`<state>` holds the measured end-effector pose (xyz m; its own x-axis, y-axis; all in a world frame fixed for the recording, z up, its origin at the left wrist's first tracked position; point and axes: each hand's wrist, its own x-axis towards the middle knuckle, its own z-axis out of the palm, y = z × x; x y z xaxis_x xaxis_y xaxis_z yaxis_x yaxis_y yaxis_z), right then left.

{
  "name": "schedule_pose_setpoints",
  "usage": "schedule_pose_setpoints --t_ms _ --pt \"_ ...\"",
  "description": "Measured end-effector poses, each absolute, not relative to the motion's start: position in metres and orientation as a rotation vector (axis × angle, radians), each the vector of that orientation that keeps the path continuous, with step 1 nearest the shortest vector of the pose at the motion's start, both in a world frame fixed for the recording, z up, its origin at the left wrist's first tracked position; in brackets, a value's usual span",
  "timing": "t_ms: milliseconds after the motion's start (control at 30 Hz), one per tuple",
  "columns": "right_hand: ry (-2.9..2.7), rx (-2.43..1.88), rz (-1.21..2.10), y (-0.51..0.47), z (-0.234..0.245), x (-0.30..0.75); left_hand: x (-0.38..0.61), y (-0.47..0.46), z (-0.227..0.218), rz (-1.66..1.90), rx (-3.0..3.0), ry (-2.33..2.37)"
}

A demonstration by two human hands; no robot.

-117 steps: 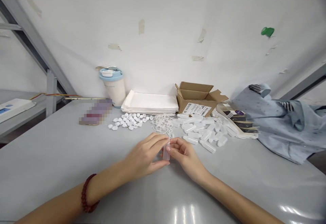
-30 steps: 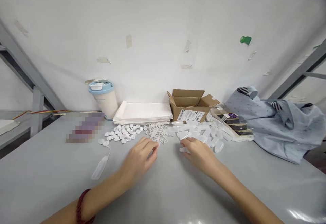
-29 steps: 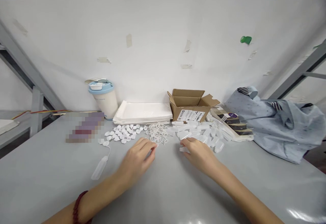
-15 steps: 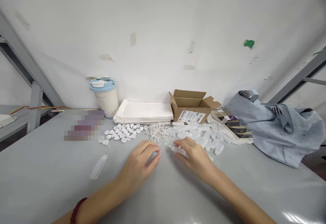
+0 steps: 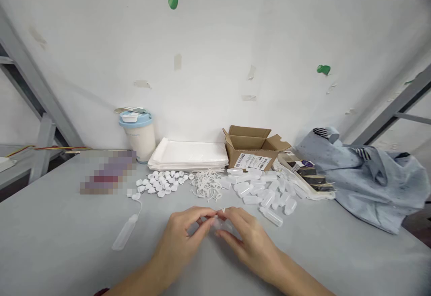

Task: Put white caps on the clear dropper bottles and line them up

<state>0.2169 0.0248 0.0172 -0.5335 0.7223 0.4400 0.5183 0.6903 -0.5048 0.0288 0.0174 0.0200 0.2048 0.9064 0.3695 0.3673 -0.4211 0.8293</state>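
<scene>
My left hand point(image 5: 183, 237) and my right hand point(image 5: 245, 237) meet at the middle of the grey table point(image 5: 54, 242). The right hand's fingers are curled round a small clear plastic bottle point(image 5: 225, 225). The left hand pinches a tiny white piece point(image 5: 222, 209) at the bottle's top. Behind the hands lie a pile of clear bottles point(image 5: 266, 188), a tangle of white loops point(image 5: 207, 184) and a scatter of white caps point(image 5: 160, 181). One finished bottle with a tethered cap point(image 5: 124, 235) lies to the left.
Along the wall stand a white cup with a blue lid point(image 5: 137, 134), a stack of white sheets point(image 5: 190, 154) and an open cardboard box point(image 5: 252, 150). A blue garment point(image 5: 363, 174) and dark packets point(image 5: 311, 172) lie at the right. A blurred object point(image 5: 107, 177) sits left.
Both hands drew back from the piles toward me and came together. The right hand brought a clear bottle, the left a small white piece. The view tilted up slightly.
</scene>
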Motion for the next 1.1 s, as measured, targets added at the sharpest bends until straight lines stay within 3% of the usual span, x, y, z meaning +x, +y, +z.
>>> schedule_pose_setpoints --t_ms 500,1100 --pt "-2.111 -0.849 0.359 0.0266 0.015 0.2148 0.0284 0.0196 0.0139 1.222 1.869 1.152" --pt "-2.069 -0.8 0.313 0.0216 0.0119 0.2106 0.0292 0.0209 0.017 0.964 1.245 1.07"
